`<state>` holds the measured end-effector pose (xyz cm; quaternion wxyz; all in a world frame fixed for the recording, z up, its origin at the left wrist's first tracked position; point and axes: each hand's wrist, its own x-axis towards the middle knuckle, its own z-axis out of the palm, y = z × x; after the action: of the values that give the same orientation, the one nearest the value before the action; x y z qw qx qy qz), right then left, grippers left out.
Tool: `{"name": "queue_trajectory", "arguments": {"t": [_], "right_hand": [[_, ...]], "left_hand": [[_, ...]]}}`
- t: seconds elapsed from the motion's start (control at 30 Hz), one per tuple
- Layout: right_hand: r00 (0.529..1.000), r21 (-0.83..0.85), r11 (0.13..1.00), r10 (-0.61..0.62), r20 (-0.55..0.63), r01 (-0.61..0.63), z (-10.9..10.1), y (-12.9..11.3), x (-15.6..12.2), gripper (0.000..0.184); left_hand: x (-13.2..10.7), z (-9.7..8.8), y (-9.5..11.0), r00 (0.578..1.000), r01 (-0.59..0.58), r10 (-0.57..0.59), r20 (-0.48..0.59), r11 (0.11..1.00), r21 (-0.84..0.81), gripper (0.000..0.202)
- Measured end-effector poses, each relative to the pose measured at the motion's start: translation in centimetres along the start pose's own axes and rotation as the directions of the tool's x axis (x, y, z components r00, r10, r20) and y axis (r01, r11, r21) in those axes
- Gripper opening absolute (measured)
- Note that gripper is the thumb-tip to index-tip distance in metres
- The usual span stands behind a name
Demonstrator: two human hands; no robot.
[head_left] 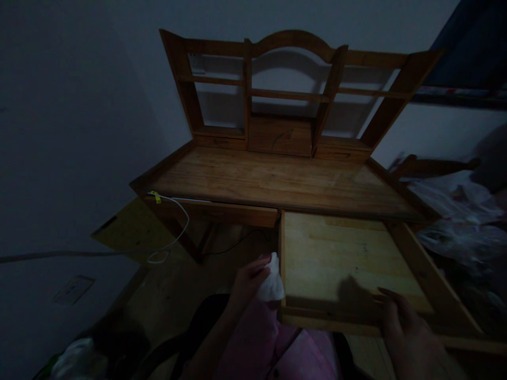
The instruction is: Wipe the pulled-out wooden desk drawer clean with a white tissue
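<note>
My left hand (250,278) is closed around a crumpled white tissue or cloth (271,282), held against the left side of a pulled-out wooden drawer (328,315). At the drawer's front board, towards the right, is my right hand (406,330), its fingers reaching over the edge to the inside. They appear to grip the board, though dim light hides the exact contact. The drawer's pale bottom shows a few small dark marks, and a hand-shaped shadow falls on it. The wooden desk (269,177) stands above the drawer.
A closed drawer (222,212) sits left of the open one. A white cable (178,203) with a yellow tag hangs over the desk's left edge. A shelf unit (293,95) rises at the back. Plastic bags (461,198) lie at right, and a yellow board (134,232) leans at left.
</note>
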<state>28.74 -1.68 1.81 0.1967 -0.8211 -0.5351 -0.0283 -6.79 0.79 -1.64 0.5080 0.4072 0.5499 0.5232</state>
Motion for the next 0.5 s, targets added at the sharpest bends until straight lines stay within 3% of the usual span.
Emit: {"name": "queue_trajectory", "arguments": {"t": [0.2,0.3,0.43,0.5], "right_hand": [[1.000,0.015,1.000,-0.021,0.004,0.021,-0.1,0.1,0.0,0.048],[1.000,0.010,1.000,-0.026,-0.013,0.026,-0.1,0.1,0.0,0.047],[0.999,0.034,0.998,-0.047,-0.020,0.048,0.4,0.4,0.1,0.047],[0.998,0.069,0.996,-0.051,-0.040,0.053,0.3,0.4,0.0,0.046]], "left_hand": [[-0.9,-0.5,-0.1,0.981,0.191,-0.192,0.021,0.950,-0.247,0.053],[-1.5,-0.7,0.2,0.983,0.180,-0.157,0.098,0.928,-0.325,0.063],[-2.7,-0.9,1.1,0.984,0.144,-0.109,0.143,0.954,-0.264,0.079],[-3.4,-0.9,1.6,0.985,0.126,-0.090,0.149,0.960,-0.252,0.077]]}}
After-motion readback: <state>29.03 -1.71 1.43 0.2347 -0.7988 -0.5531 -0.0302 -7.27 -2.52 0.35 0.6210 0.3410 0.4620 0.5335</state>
